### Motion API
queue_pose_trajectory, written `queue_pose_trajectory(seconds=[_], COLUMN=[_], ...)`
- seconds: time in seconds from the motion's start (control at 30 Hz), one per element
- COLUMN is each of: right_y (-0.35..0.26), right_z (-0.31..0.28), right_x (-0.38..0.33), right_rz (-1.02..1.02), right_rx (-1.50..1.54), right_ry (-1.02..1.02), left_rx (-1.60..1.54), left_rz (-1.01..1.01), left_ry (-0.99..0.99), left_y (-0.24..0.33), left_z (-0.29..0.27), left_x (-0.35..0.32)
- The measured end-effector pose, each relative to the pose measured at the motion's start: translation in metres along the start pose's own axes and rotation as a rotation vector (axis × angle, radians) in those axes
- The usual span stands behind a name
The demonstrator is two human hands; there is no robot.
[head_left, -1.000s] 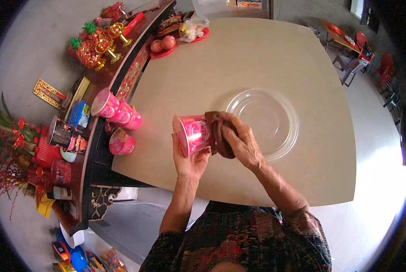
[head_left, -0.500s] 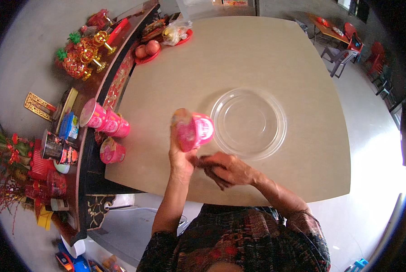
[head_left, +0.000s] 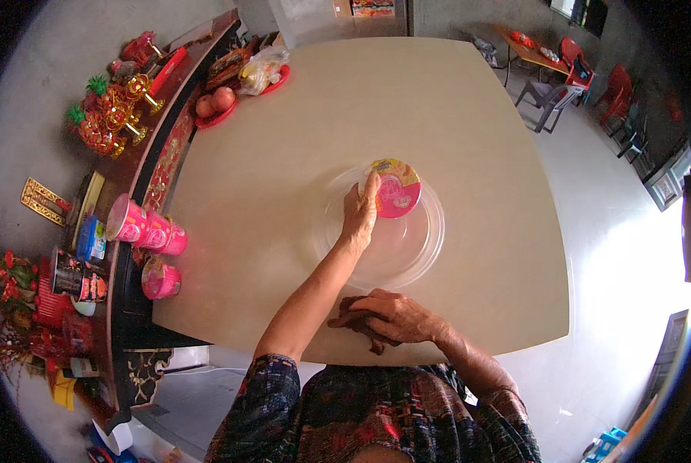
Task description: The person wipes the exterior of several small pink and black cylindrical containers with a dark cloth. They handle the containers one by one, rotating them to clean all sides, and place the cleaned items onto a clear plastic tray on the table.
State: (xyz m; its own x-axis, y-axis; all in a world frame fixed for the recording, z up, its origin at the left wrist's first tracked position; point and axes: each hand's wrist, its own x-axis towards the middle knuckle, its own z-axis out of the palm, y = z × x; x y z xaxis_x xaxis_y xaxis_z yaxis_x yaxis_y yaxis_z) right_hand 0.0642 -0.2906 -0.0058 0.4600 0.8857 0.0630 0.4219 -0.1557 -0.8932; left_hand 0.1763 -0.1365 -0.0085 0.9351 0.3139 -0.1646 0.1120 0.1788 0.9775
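My left hand (head_left: 361, 205) grips a pink lidded food cup (head_left: 398, 196), its yellow-and-pink printed top facing up. The cup is over the far part of a round clear plastic tray (head_left: 435, 245); whether its base touches the tray is hidden. Close to the table's front edge, my right hand (head_left: 404, 315) has its fingers closed over a crumpled dark brown cloth (head_left: 353, 318) lying on the tabletop.
On the beige table (head_left: 484, 193), at its left edge, a row of pink cups (head_left: 154, 231) lies beside another pink cup (head_left: 162, 278). Red plates with round fruit (head_left: 214, 101) and a bagged item (head_left: 262, 71) sit far left. Ornaments (head_left: 110, 116) crowd the dark side cabinet.
My left hand has carried the pink cup forward and right, from beside the tray to over it. My right hand has lowered with the cloth onto the table near the front edge.
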Motion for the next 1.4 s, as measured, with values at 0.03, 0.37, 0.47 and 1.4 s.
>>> queue_pose_trajectory(seconds=[0.03, 0.37, 0.47, 1.4], right_y=[0.001, 0.013, -0.032, -0.002], right_z=[-0.001, -0.004, -0.033, -0.002], right_x=[0.000, 0.017, 0.030, 0.017], right_rz=[-0.004, -0.078, 0.317, 0.238], right_rx=[0.009, -0.010, 0.425, 0.083], right_ry=[0.002, 0.083, -0.189, 0.211], left_rx=[0.007, -0.015, 0.110, 0.156], left_rz=[0.041, 0.157, 0.054, 0.524], left_ry=[0.029, 0.172, 0.118, 0.707], left_y=[-0.005, -0.045, -0.028, -0.002], left_z=[0.005, 0.019, 0.008, -0.338], left_x=[0.005, 0.066, 0.045, -0.119])
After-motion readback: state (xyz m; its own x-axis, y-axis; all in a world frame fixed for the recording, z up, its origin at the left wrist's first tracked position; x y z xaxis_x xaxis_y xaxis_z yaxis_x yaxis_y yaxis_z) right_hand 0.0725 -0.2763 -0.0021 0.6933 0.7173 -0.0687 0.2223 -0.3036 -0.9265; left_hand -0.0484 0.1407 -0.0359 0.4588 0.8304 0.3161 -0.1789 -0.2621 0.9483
